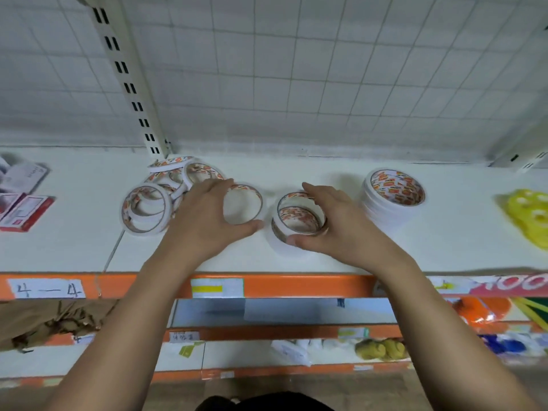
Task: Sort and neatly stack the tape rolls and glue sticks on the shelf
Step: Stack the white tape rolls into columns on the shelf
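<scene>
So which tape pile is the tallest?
The neat stack farthest right, which no hand touches. The right hand grips a shorter stack; the left heap is jumbled.

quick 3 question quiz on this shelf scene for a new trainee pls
1. True or false: the left hand holds a single tape roll.
2. What does the right hand grip? A) a short stack of tape rolls B) a glue stick C) a pair of scissors
3. Fill in: the tall neat stack stands to the ____ of the right hand.

Key: 1 true; 2 A; 3 right.
</scene>
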{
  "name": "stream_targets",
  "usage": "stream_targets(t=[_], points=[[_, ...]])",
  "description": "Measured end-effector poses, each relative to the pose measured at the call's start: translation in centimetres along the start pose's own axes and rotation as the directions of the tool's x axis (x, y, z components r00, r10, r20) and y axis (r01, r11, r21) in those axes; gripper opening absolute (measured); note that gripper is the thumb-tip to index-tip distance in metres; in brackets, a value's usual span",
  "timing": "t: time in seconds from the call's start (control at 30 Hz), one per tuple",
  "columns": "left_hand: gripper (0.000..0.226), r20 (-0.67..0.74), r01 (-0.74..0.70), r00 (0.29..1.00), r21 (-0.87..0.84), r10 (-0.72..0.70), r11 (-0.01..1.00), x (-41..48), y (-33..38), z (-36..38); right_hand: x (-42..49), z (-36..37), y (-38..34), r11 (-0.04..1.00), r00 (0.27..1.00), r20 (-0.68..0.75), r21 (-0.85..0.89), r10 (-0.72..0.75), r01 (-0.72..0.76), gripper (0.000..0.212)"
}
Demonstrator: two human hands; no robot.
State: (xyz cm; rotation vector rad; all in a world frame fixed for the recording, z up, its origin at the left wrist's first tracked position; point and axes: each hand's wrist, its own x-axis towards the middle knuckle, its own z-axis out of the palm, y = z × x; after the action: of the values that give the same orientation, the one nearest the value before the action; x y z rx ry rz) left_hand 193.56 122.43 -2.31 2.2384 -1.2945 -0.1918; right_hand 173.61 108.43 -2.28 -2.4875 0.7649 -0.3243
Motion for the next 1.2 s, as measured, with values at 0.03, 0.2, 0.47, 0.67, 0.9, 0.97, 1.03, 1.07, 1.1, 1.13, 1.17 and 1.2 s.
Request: stream_targets(t=[0.03, 0.2, 0.47, 0.67, 0.9, 0.97, 1.03, 1.07, 1.1, 1.13, 1.17, 1.2], points=[[0.1, 0.009, -0.01, 1.0, -0.018, 0.01, 1.0, -0.1, 0.4, 0.2, -0.3, 0.2, 0.2, 1.0, 1.0, 0.006, 0.003, 0.004, -0.004, 0.103], [0.093, 0.026, -0.06, 0.998, -0.026, 0.06, 0.998, -0.1, 1.7, 1.0, -0.5, 1.1, 0.6, 0.999, 0.999, 0.041, 0.039, 0.025, -0.027, 0.11], [0.093, 0.037, -0.076, 0.996, -0.025, 0.077, 0.997, -0.2, 2.1, 1.3, 0.0, 2.0, 0.6, 0.997, 0.998, 0.067, 0.076, 0.02, -0.025, 0.111], [0.087, 0.05, -0.122, 0.991, -0.031, 0.123, 0.992, -0.1, 3.6, 1.8, -0.3, 2.1, 0.9, 0.987, 0.997, 0.078, 0.154, 0.025, -0.037, 0.117], [0.094, 0.168, -0.176, 0.971, 0.014, 0.171, 0.984, 0.7, 5.7, 3.2, -2.2, 1.5, 2.2, 0.978, 0.997, 0.057, 0.2, 0.051, -0.062, 0.098], [0.096, 0.198, -0.19, 0.963, 0.015, 0.183, 0.982, 0.9, 6.1, 3.6, -2.4, 1.6, 2.7, 0.976, 0.998, 0.045, 0.208, 0.049, -0.058, 0.085], [0.097, 0.216, -0.198, 0.957, 0.005, 0.192, 0.98, 1.0, 6.4, 4.0, -2.4, 1.7, 3.0, 0.971, 0.998, 0.035, 0.233, 0.046, -0.053, 0.075], [0.097, 0.223, -0.203, 0.955, 0.004, 0.197, 0.979, 1.0, 6.5, 4.1, -2.4, 1.7, 3.1, 0.969, 0.999, 0.026, 0.244, 0.042, -0.047, 0.072], [0.097, 0.229, -0.21, 0.952, 0.007, 0.203, 0.978, 1.1, 6.6, 4.3, -2.4, 1.7, 3.1, 0.966, 0.999, 0.015, 0.254, 0.036, -0.038, 0.071], [0.097, 0.234, -0.218, 0.949, 0.011, 0.209, 0.976, 1.0, 6.6, 4.4, -2.4, 1.7, 3.1, 0.965, 1.0, 0.006, 0.26, 0.03, -0.031, 0.071], [0.097, 0.237, -0.222, 0.948, 0.014, 0.213, 0.975, 1.0, 6.6, 4.5, -2.4, 1.7, 3.1, 0.964, 1.0, -0.003, 0.263, 0.026, -0.024, 0.071], [0.097, 0.237, -0.225, 0.947, 0.014, 0.215, 0.974, 1.0, 6.6, 4.6, -2.4, 1.7, 3.1, 0.963, 1.0, -0.009, 0.268, 0.022, -0.018, 0.069]])
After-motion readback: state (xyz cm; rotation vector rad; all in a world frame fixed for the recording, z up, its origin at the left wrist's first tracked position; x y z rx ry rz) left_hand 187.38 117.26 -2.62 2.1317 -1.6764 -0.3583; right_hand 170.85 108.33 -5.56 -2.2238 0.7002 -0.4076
